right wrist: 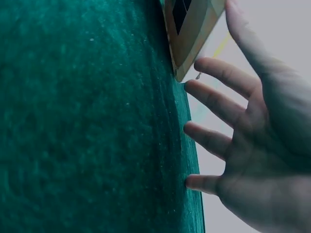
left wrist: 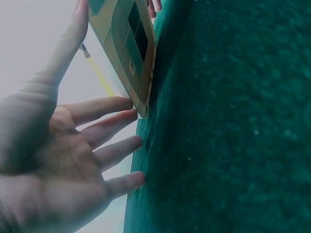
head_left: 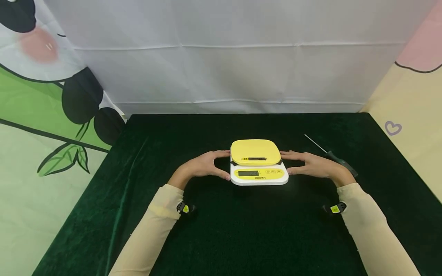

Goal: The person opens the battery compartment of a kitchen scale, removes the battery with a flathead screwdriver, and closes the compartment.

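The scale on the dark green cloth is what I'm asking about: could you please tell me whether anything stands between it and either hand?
Nothing visible does: the left hand and right hand have fingertips right at the sides of the scale. The screwdriver lies farther right, outside both gaps.

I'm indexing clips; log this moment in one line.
left hand: touches left side of scale; right hand: touches its right side; screwdriver: on cloth, right of scale

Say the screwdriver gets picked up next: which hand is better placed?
Probably the right hand: the screwdriver lies close beside its wrist, while the left hand is at the opposite side of the scale.
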{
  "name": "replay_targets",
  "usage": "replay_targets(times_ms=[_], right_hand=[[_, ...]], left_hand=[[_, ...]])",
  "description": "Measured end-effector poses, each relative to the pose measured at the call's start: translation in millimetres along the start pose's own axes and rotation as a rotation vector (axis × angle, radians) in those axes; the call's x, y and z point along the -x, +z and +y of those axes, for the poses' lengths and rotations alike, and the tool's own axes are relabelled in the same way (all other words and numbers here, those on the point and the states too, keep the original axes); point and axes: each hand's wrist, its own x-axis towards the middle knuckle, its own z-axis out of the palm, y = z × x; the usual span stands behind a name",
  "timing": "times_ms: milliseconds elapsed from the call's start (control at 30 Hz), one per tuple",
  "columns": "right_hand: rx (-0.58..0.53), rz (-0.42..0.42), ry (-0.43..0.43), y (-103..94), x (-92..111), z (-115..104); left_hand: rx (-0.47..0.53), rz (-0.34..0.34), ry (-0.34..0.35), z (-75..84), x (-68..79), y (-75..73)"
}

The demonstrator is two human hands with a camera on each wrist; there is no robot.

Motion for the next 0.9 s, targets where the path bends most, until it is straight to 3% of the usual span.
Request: replay_targets(times_ms=[667, 900], right_hand=[[-0.051, 0.069, -0.056, -2.7, 0, -6], [-0.044, 0.093, -0.073, -5.4, 1, -10]], left_hand=[[0.270, 0.018, 0.038, 2.4, 12.7, -13.9], [0.319, 0.044, 0.005, 7.7, 16.7, -17.4]])
